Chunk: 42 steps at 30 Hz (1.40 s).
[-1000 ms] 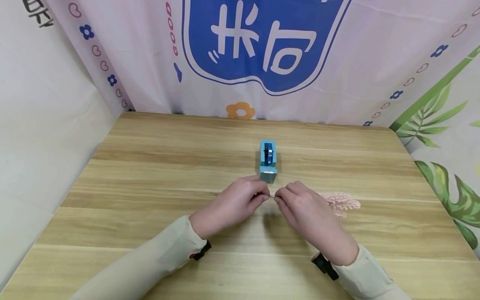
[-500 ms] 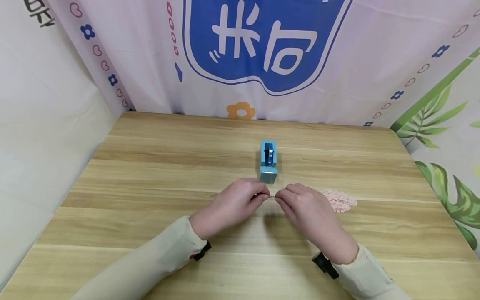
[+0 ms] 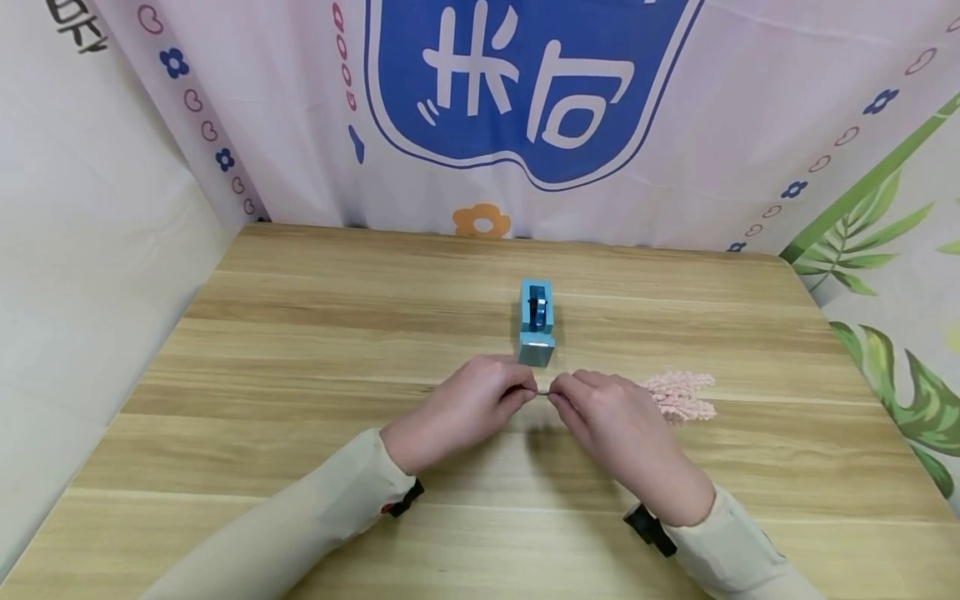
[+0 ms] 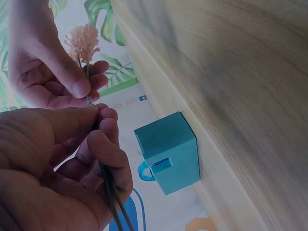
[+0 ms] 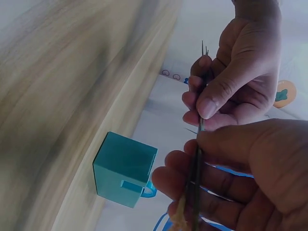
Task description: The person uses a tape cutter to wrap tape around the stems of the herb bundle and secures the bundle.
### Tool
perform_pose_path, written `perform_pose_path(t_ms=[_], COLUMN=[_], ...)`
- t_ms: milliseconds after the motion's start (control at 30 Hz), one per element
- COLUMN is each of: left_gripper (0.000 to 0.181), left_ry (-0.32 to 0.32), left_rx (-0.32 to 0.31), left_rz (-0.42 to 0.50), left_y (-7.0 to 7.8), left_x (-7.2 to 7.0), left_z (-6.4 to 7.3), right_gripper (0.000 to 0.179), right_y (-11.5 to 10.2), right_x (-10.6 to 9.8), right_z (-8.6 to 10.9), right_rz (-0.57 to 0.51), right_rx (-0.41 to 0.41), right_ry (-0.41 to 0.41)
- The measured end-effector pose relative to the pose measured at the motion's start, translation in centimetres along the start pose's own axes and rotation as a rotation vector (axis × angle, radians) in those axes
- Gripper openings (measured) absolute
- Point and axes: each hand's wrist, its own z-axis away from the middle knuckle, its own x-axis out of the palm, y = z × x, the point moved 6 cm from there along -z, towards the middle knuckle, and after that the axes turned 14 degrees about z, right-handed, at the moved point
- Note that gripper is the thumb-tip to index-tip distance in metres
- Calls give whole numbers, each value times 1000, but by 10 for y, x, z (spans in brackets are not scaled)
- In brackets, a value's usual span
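Two thin dark stems (image 4: 111,190) of artificial flowers run crosswise between the two hands above the table. My left hand (image 3: 467,410) pinches them between thumb and fingers, and their cut ends poke out past it in the right wrist view. Just to the right, my right hand (image 3: 621,429) grips the same stems, its fingertips a small gap from the left ones. Pale pink fluffy flower heads (image 3: 681,397) stick out beyond the right hand. A blue tape dispenser (image 3: 536,350) with a roll of tape (image 3: 538,308) stands right behind the fingertips.
The wood-grain table (image 3: 315,333) reaches back to a printed cloth (image 3: 300,125) hanging along its far edge. A leaf-patterned cloth (image 3: 885,275) hangs on the right, a plain pale one (image 3: 90,208) on the left.
The pink flower heads have turned and shifted slightly beside the right hand, as the stems roll between the fingers. Both hands stay almost in place, and the tape dispenser has not moved.
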Motion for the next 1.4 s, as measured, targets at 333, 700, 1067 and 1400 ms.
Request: perform_pose_path(t_ms=[333, 700, 1067, 1400], left_gripper=[8, 6, 12, 8], left_ry=[5, -10, -26, 6], left_rx=[-36, -58, -23, -47], left_rz=[17, 31, -6, 15], left_y=[-6, -11, -10, -10], left_x=[0, 2, 4, 4], left_z=[1, 4, 1, -3], right_gripper=[6, 5, 6, 2], right_y=[0, -2, 1, 3], right_x=[4, 11, 13, 12], right_z=[-1, -3, -3, -2], right_rz=[-60, -48, -41, -21], right_rx=[15, 13, 5, 11], right_ry=[-42, -48, -22, -6])
